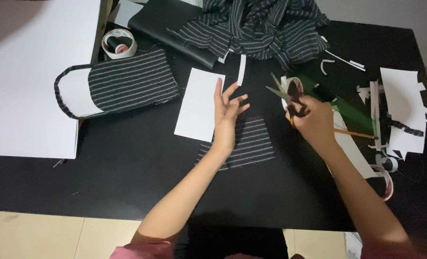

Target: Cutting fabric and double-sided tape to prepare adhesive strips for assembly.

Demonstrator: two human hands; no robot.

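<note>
My bench (127,163) is a flat black top over a pale tiled floor (41,237). On it lie a large white sheet of card (26,81) at its left edge, a small white paper rectangle (196,103), a cut piece of black pinstriped cloth (252,141), a striped fabric pouch shape (122,81), a heap of striped fabric (261,29), a roll of tape (119,43) and white paper scraps (405,108).

Left hand (226,115) lies flat on a small striped black fabric piece (252,141) mid black tabletop (127,168), beside a white card rectangle (199,103); right hand (314,120) grips grey-bladed scissors (283,91), blades apart.
</note>
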